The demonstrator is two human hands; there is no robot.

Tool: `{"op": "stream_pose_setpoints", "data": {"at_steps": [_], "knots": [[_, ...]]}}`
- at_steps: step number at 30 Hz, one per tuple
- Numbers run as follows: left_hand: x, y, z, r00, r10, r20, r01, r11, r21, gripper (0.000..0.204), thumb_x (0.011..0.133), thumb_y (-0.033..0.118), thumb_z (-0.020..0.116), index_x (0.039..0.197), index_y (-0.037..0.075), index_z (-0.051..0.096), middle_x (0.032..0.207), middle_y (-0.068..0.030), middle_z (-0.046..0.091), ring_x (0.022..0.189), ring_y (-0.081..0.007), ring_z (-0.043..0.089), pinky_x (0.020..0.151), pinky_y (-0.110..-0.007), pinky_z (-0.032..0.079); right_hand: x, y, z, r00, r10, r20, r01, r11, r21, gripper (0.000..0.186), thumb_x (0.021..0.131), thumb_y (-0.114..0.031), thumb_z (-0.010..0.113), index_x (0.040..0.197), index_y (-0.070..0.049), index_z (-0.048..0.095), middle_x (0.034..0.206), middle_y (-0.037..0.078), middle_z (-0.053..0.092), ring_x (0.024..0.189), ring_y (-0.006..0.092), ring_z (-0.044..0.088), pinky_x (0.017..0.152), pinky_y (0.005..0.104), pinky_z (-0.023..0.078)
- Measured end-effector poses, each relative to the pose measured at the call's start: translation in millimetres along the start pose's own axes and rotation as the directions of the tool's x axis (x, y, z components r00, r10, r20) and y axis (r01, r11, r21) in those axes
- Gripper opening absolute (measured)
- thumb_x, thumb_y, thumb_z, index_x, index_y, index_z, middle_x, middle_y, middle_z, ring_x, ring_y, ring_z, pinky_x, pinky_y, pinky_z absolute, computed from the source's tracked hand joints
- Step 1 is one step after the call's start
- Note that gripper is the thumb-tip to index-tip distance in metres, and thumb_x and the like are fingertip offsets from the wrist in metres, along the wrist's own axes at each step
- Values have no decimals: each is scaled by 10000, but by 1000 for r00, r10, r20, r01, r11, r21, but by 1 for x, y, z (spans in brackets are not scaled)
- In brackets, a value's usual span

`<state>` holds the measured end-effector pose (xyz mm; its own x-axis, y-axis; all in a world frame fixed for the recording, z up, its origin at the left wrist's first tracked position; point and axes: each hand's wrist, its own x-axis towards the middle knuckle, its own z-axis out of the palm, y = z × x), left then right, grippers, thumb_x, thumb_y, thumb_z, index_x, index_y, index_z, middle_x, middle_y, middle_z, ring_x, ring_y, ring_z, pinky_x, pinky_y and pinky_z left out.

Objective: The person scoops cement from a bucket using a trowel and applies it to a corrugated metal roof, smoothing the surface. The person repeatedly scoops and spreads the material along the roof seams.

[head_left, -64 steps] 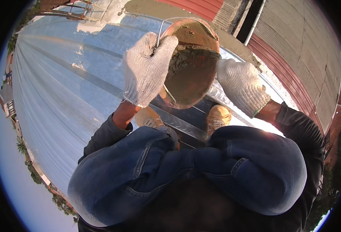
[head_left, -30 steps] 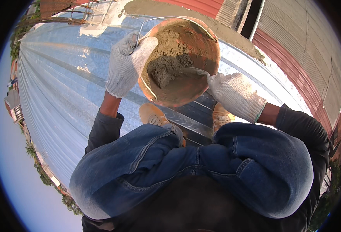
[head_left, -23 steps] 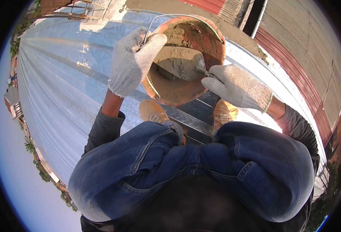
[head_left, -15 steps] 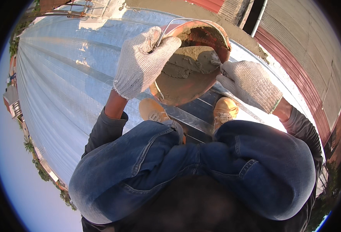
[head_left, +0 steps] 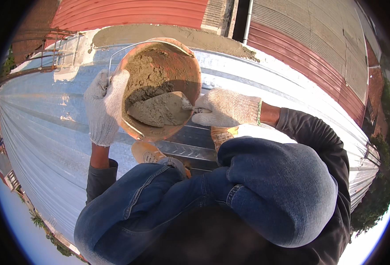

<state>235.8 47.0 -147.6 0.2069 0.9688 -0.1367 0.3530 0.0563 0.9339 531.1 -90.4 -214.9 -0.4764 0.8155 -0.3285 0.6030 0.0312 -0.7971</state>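
Bucket (head_left: pixel 185 66) is now showing more of its mouth; left grip (head_left: pixel 105 104) is pinching its rim, right grip (head_left: pixel 228 107) the trowel (head_left: pixel 170 108); tilting could be shedding mortar (head_left: pixel 145 75).

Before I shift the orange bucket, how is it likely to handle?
The orange bucket is probably heavy for its size, given the thick grey-brown mix inside. It may tip, since the left hand grips just one side. The mix would likely slump rather than slosh, as it clings in rough lumps.

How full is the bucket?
Partly full: mortar lies in the bucket, smeared orange wall showing beside it. Depth: cannot tell.
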Motion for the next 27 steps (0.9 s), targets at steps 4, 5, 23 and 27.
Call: {"op": "stream_pose_setpoints", "data": {"at_steps": [4, 5, 23, 27], "knots": [[5, -10, -14, 999, 17, 52, -20, 998, 63, 189, 1131, 165, 696, 988, 41, 694, 926, 74, 590, 884, -32, 478, 775, -215, 414, -27, 39, 1, 996, -83, 44, 62, 930, 363, 405, 1068, -388, 757, 1168, 2, 804, 983, 219, 800, 927, 351, 795, 819, 481, 625], [5, -8, -14, 999, -15, 40, 11, 996, 85, 186, 1128, 169, 698, 989, 46, 699, 926, 74, 587, 881, -33, 476, 778, -211, 409, -35, 33, -7, 997, -48, 60, 27, 948, 317, 401, 1062, -377, 767, 1174, 6, 807, 995, 219, 803, 928, 345, 793, 823, 478, 626], [1, -7, -31, 998, -27, -61, 32, 996, 87, 177, 1124, 209, 727, 984, 106, 694, 921, 92, 551, 872, -30, 470, 776, -227, 400, -153, 73, -99, 679, 552, -484, -713, 653, -255, 406, 1063, -440, 720, 1040, -36, 749, 812, 109, 735, 742, 278, 741, 717, 451, 595], [-3, 1, -18, 998, -51, -45, 55, 993, 102, 158, 1115, 178, 726, 985, 90, 704, 896, 95, 549, 861, -28, 468, 761, -213, 390, -154, 154, -72, 712, 272, -648, -662, 568, -489, 341, 1059, -411, 745, 1092, -74, 709, 926, 132, 741, 780, 331, 735, 698, 482, 572]]}}
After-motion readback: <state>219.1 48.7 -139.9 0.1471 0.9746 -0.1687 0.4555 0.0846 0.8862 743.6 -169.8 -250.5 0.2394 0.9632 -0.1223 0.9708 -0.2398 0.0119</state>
